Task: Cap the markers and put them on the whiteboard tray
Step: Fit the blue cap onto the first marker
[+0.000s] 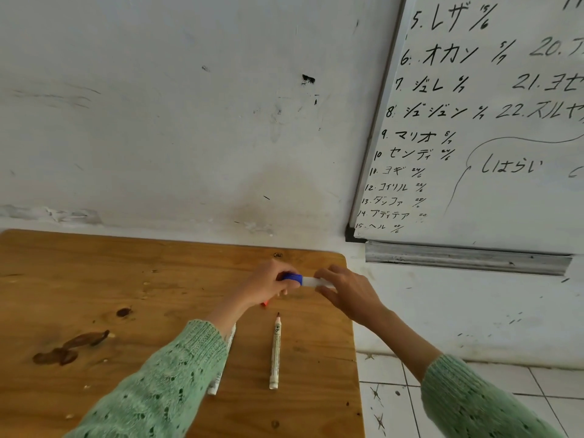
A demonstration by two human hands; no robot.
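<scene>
My left hand (268,284) grips a blue cap (292,277). My right hand (347,294) holds the white barrel of a marker (311,282), and the cap sits on its left end. Both hands hover over the far right part of the wooden table (94,295). An uncapped marker (275,352) with a dark tip lies lengthwise on the table below my hands. Another white marker (218,377) lies mostly hidden under my left sleeve. A small red piece (264,303) peeks out under my left hand. The metal whiteboard tray (467,258) runs along the wall to the right, with nothing on it.
The whiteboard (505,121) with black handwriting hangs above the tray. A white scuffed wall (189,121) stands behind the table. White floor tiles (395,390) show past the table's right edge. Dark stains (69,349) mark the table's left part.
</scene>
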